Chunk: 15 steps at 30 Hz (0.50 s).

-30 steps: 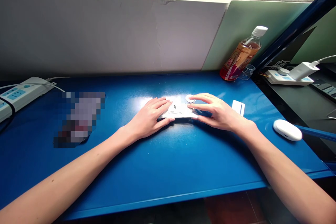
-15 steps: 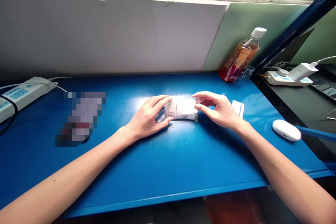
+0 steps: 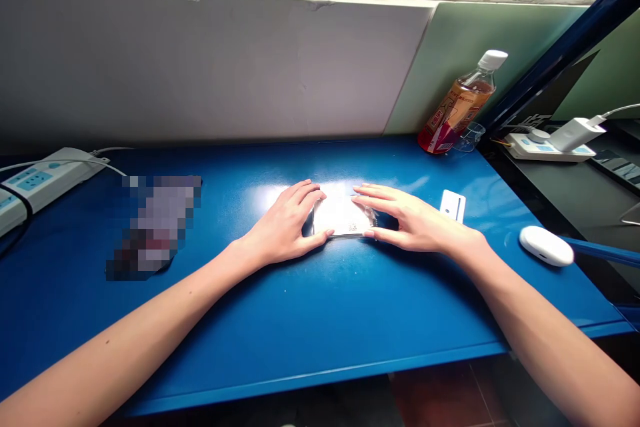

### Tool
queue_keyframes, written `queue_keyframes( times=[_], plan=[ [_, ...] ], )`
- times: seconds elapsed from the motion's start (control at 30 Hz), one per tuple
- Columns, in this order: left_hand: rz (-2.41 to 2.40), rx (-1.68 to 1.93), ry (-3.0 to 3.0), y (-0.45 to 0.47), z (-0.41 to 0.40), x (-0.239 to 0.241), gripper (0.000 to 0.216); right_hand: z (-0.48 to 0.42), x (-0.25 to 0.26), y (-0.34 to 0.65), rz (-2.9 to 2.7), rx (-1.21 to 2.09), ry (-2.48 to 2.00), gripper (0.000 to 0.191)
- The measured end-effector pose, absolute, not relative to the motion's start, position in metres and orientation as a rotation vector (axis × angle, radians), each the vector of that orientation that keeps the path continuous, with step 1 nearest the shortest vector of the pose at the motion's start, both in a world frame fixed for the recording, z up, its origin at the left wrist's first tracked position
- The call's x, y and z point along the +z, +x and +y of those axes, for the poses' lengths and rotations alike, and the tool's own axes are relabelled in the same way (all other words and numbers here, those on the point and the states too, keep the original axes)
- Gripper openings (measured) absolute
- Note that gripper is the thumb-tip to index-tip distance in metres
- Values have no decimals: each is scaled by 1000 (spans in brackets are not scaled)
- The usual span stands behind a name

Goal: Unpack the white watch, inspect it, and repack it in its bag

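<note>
A small clear plastic packet (image 3: 342,217) with a white printed label lies flat on the blue table (image 3: 320,307), washed out by glare. My left hand (image 3: 285,227) grips its left end, thumb on the near edge and fingers on the far edge. My right hand (image 3: 410,221) holds the right end the same way, fingers stretched along the far side and thumb at the near corner.
A tea bottle (image 3: 460,105) leans in the back right corner by a clear cup (image 3: 470,136). A small white card (image 3: 453,205) and a white earbud case (image 3: 546,246) lie to the right. Power strips sit at far left (image 3: 35,180) and far right (image 3: 545,145). A blurred object (image 3: 155,223) lies left of centre.
The packet was tilted up half a second ago with its label facing me; now it lies flat again. The small white disc seen behind it a second ago is not visible.
</note>
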<state>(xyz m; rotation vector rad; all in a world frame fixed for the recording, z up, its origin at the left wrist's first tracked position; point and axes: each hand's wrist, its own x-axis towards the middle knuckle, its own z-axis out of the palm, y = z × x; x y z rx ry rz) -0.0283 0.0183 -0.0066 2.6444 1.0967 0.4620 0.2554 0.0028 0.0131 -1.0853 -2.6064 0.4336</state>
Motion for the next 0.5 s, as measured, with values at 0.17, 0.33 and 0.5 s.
queue_keyframes(
  times=[0.17, 0.33, 0.5],
  plan=[
    [1111, 442, 2625, -29, 20, -7, 62, 1, 7, 249, -2671, 429, -1053, 55],
    [1064, 380, 2698, -29, 22, -8, 64, 4, 2, 243, -2774, 233, -1089, 59],
    [1072, 350, 2716, -28, 21, -8, 65, 5, 2, 240, -2832, 157, -1084, 61]
  ],
)
